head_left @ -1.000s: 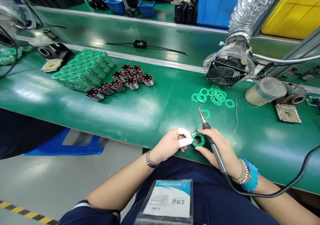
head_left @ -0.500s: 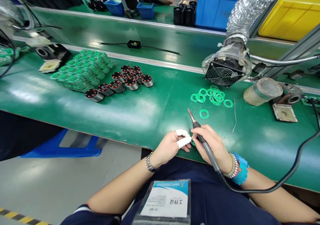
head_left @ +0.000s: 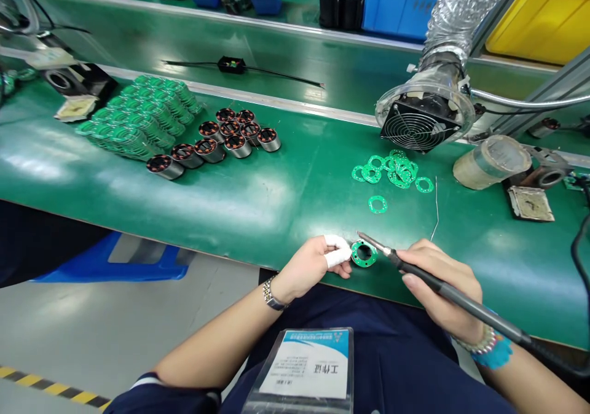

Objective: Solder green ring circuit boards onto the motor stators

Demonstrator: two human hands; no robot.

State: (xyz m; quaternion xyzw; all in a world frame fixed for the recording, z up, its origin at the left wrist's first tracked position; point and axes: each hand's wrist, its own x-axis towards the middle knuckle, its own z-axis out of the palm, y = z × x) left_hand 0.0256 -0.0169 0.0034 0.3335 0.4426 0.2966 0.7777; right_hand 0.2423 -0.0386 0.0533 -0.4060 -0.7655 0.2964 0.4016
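At the near edge of the bench [head_left: 258, 214], take the green ring [head_left: 371, 259] as your clock's centre. Your left hand [head_left: 304, 269], at nine o'clock, pinches its rim between thumb and forefinger, both in white covers [head_left: 338, 257]. At four o'clock, your right hand [head_left: 454, 276] has its fingers curled snugly round the iron [head_left: 470, 305]. Its tip lies by the rim at twelve; you can't tell whether they touch.

With only one side gripped, the ring could twist if you press hard. If the iron is hot, a slip towards nine could scorch your covers; a tug on its cord could cause that.

The ring looks flat and glossy, dotted, with a dark round middle. Your iron's dull, dark handle tapers to a metal point. Towards ten stand steel-sided cylinders [head_left: 237, 146] with coppery windings; at two lies a thin, bent wire [head_left: 436, 202]; at one, crinkled foil ducting [head_left: 468, 8] tops a wire-grilled fan [head_left: 413, 128].
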